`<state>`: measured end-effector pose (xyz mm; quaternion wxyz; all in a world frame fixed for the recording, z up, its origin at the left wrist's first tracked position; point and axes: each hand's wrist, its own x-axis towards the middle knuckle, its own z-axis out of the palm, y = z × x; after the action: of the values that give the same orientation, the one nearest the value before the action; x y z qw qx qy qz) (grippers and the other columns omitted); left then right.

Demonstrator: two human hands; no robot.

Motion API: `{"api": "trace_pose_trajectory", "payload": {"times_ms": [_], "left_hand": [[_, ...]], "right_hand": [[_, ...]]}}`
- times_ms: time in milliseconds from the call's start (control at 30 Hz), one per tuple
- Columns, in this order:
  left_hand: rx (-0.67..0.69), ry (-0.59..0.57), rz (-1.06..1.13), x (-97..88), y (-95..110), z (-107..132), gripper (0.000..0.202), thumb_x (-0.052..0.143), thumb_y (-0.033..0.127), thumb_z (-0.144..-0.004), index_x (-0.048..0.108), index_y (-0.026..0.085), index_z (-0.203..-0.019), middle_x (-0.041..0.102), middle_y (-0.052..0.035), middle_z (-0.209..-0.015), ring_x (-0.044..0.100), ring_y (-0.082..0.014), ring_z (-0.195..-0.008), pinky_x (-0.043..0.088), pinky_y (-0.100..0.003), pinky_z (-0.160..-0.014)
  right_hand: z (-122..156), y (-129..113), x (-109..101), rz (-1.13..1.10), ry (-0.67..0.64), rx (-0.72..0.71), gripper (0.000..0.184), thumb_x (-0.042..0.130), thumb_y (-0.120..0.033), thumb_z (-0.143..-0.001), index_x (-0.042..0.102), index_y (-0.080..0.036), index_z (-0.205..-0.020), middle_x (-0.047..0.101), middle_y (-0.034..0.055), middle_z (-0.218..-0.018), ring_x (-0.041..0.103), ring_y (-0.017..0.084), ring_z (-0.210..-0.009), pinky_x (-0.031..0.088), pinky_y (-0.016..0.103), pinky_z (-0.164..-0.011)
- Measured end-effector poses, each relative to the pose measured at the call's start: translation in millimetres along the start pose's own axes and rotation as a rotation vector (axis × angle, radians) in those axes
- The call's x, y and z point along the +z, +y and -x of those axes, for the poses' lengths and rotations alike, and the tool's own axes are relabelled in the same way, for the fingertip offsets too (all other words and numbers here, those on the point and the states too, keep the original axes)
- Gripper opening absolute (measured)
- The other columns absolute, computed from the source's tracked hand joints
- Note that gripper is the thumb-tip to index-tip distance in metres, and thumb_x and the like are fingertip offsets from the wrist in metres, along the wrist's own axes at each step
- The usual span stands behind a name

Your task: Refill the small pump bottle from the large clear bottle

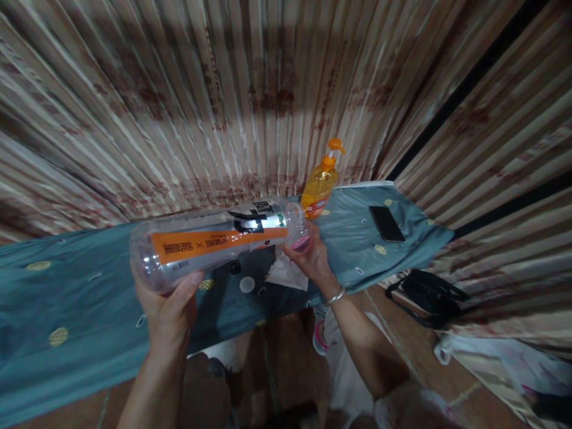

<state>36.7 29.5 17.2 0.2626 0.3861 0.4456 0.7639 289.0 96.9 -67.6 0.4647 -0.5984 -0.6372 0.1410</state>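
My left hand (167, 313) grips the base end of a large clear plastic bottle (214, 241) with an orange and silver label, held on its side above the table. At the bottle's mouth, my right hand (313, 259) is closed with a small pink thing (300, 243), perhaps a cap, in its fingers. A bracelet shows on the right wrist. Under the bottle, on the cloth, lie a white cap (246, 285), a small dark round thing (235, 267) and a white tissue or paper (288, 275).
A teal cloth (67, 286) with gold dots covers the table. An orange pump bottle (320, 182) stands at the back edge, a black phone (386, 223) lies to its right. Striped curtains hang behind. A black bag (424, 292) and a white plastic bag (491, 357) lie on the floor at right.
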Motion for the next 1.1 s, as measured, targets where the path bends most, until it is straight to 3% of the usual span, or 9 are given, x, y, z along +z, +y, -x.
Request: {"api": "trace_pose_trajectory", "payload": {"times_ms": [200,467,733,933,1100], "left_hand": [[0.012,-0.02,0.009,2.4,3.6,0.2,0.088,0.103,0.04,-0.041,0.072,0.028,-0.122,0.072,-0.0064,-0.122,0.068,-0.0347,-0.121,0.05,-0.055,-0.113],[-0.019,0.0,0.034,-3.0,-2.2,-0.7,0.095,0.104,0.036,-0.037,0.072,0.026,-0.126,0.074,-0.0048,-0.113,0.07,-0.0278,-0.106,0.054,-0.049,-0.104],[-0.024,-0.011,0.075,0.6,2.6,0.5,0.085,0.103,0.027,-0.041,0.074,0.027,-0.121,0.075,-0.0054,-0.119,0.069,-0.0206,-0.098,0.056,-0.035,-0.092],[-0.008,-0.009,0.073,0.6,1.1,0.1,0.088,0.103,0.029,-0.041,0.072,0.026,-0.123,0.075,-0.0057,-0.117,0.071,-0.0231,-0.102,0.056,-0.038,-0.097],[0.014,-0.024,0.026,-1.1,-1.9,-0.3,0.088,0.102,0.04,-0.046,0.07,0.026,-0.127,0.074,-0.0074,-0.117,0.071,-0.027,-0.107,0.054,-0.044,-0.102]], "right_hand": [[-0.4,2.2,1.4,0.001,0.016,-0.025,0.09,0.089,-0.05,-0.076,0.048,-0.015,-0.147,0.066,0.0228,-0.141,0.075,0.034,-0.115,0.064,0.048,-0.096],[-0.2,3.1,2.1,-0.003,0.016,-0.001,0.093,0.091,-0.05,-0.074,0.047,-0.015,-0.148,0.067,0.0223,-0.14,0.074,0.035,-0.116,0.064,0.047,-0.096],[-0.7,2.0,1.6,-0.021,0.017,0.003,0.093,0.092,-0.047,-0.073,0.047,-0.014,-0.147,0.067,0.0228,-0.14,0.074,0.036,-0.117,0.064,0.049,-0.098],[-0.6,-0.3,0.6,-0.016,0.004,0.003,0.091,0.089,-0.049,-0.076,0.046,-0.015,-0.148,0.07,0.0207,-0.136,0.074,0.035,-0.118,0.063,0.048,-0.098],[-0.4,-0.3,1.4,0.018,0.015,0.015,0.094,0.091,-0.051,-0.074,0.047,-0.013,-0.147,0.071,0.0215,-0.133,0.074,0.036,-0.116,0.063,0.047,-0.096]]}}
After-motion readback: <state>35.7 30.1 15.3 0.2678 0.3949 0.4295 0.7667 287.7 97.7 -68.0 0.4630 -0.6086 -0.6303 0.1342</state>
